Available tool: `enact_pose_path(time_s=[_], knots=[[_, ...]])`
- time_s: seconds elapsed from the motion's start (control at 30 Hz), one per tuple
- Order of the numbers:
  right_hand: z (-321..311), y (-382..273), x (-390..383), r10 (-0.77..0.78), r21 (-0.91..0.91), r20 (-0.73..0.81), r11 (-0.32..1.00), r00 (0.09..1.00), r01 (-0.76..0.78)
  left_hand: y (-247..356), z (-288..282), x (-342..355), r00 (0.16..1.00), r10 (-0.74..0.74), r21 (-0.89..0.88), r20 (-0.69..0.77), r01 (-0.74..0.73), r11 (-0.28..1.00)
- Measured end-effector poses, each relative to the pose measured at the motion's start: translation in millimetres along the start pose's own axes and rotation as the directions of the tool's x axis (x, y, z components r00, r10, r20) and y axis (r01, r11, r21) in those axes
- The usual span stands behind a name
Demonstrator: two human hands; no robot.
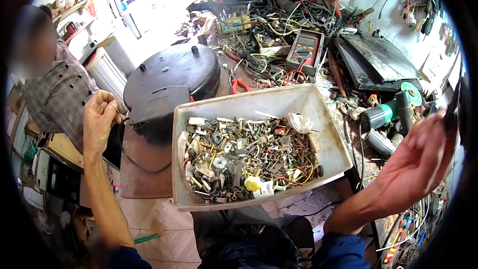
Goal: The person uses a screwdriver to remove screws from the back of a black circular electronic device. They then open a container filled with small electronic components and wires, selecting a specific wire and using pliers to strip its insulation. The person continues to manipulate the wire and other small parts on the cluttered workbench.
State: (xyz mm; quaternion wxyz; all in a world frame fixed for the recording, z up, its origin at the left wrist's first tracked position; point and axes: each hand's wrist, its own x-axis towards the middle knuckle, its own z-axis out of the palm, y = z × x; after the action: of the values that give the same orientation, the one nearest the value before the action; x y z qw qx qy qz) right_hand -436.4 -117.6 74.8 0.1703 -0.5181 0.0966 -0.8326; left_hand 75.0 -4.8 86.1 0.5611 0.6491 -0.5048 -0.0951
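My left hand (101, 122) is raised on the left with its fingers curled tight, beside a round black electric appliance (169, 72). Whatever it pinches is hidden. Far to the right, my right hand (416, 157) is lifted and partly blurred. Its fingers close by a dark object at the picture's rim, too unclear to name. Between my arms stands a whitish plastic bin (336, 147), tilted in view. Inside it lie mixed screws, bolts and small metal parts (244, 152), with a yellow knob (253, 183) and a clear plastic bag (300, 123) on top.
A green angle grinder (388, 114) lies right of the bin. Behind it are a multimeter (303, 50), red-handled pliers (240, 85), flat black panels (381, 60) and heaped cables (298, 7). A person in a checked coat (59, 89) is at the left. A power cord (142, 167) crosses the brown tabletop (144, 182).
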Motion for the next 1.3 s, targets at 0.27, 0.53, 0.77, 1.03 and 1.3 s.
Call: enact_pose_path(time_s=[0.27,0.53,0.77,1.03,1.3], knots=[[-63.4,34.9,-105.9,0.264,-0.148,-0.368,0.930,0.891,-0.337,46.1,49.9,-48.0,0.995,0.007,0.023,0.096,-0.009,1.000],[-107.5,45.1,-141.3,0.277,-0.411,-0.346,0.814,0.896,-0.410,57.6,90.5,-87.4,0.993,0.077,-0.038,0.085,-0.074,0.997],[-116.8,49.3,-156.1,0.322,-0.438,-0.325,0.782,0.889,-0.443,48.6,119.0,-100.1,0.999,0.009,-0.083,-0.042,-0.013,0.996],[-172.1,32.8,-173.3,0.530,-0.274,-0.175,0.783,0.830,-0.558,61.9,136.0,-102.9,0.994,-0.055,0.121,-0.097,0.067,0.990],[-135.0,7.0,-156.3,0.514,-0.341,-0.446,0.659,0.732,-0.671,51.8,121.2,-105.4,0.982,-0.151,0.171,-0.113,0.169,0.971]])
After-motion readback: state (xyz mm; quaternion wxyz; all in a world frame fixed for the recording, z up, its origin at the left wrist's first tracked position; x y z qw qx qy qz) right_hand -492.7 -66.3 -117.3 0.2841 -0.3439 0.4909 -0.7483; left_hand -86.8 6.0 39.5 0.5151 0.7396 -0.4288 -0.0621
